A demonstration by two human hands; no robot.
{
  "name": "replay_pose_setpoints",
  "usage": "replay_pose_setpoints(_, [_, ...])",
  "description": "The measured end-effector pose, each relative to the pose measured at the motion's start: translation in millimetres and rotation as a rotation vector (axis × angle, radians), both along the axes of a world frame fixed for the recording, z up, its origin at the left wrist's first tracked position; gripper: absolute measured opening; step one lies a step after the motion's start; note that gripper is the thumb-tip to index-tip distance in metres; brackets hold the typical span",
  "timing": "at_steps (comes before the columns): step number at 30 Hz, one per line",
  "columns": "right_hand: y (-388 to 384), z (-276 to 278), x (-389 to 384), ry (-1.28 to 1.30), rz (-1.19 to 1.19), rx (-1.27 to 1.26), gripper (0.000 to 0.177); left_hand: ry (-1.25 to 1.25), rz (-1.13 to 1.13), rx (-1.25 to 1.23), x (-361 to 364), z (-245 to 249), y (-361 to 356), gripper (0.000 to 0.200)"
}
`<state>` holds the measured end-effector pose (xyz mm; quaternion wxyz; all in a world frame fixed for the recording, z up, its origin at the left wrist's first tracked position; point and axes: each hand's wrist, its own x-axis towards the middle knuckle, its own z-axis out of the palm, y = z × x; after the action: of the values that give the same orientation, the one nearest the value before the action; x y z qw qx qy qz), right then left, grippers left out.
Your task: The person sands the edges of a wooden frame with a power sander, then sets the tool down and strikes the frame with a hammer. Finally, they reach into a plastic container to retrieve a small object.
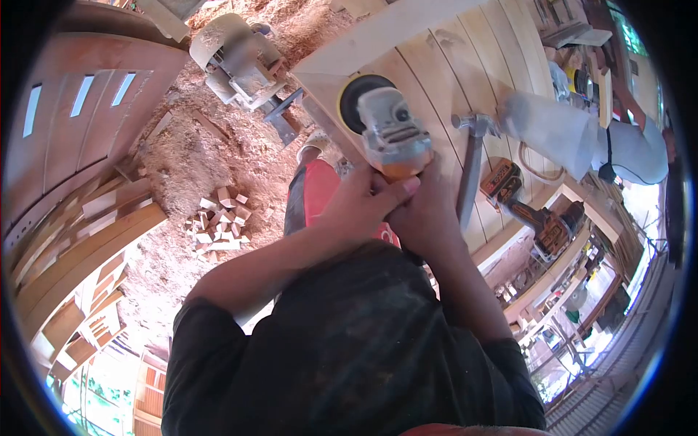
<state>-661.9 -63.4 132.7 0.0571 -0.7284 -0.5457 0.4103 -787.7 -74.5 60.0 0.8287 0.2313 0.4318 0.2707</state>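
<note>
A handheld disc sander (396, 142) rests with its round black pad (356, 102) on the corner of a pale wooden panel (429, 73). My right hand (429, 211) is wrapped round the rear of its body. From the left, my left hand (367, 200) closes on the same tool, its thumb lying across the orange part. The undersides of both hands are hidden. A hammer (472, 156) lies on the panel to the right of the sander, and beyond it is an orange and black cordless drill (542, 218).
Sawdust covers the floor (182, 145) at the left, with a pile of wood offcuts (222, 218). A dusty machine (243, 62) stands at the top left. Near the panel's right side is another person (632, 152). Stacked boards (87, 254) line the left edge.
</note>
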Motion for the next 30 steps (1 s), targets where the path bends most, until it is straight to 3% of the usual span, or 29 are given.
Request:
replay_pose_setpoints(8, [21, -10, -18, -0.005, 0.047, -0.035, 0.065, -0.026, 0.047, -0.07, -26, -11, 16, 0.041])
replay_pose_setpoints(11, [-1, 0, 1, 0.006, -0.035, -0.023, 0.066, -0.001, -0.114, 0.056, -7, 3, 9, 0.042])
replay_pose_setpoints(15, [-23, -7, 12, 0.025, 0.01, 0.039, 0.063, -0.042, -0.03, 0.108, 6, -7, -20, 0.042])
replay_pose_setpoints(18, [-1, -4, -10, 0.022, 0.049, 0.005, 0.06, 0.044, -0.041, 0.139, -21, -16, -7, 0.042])
replay_pose_setpoints(20, [15, -5, -22, -0.011, 0.084, 0.055, 0.059, -0.035, 0.093, 0.125, -30, -8, 10, 0.043])
replay_pose_setpoints(23, [8, 0, -15, 0.013, -0.006, -0.057, 0.061, -0.048, -0.015, 0.002, -28, -16, 4, 0.042])
replay_pose_setpoints(26, [-23, 3, 12, -0.018, -0.078, -0.075, 0.062, -0.024, -0.233, 0.063, 2, -16, -17, 0.041])
replay_pose_setpoints(30, [-67, -2, 33, -0.041, -0.19, 0.032, 0.061, -0.165, -0.226, 0.081, 27, -1, -35, 0.042])
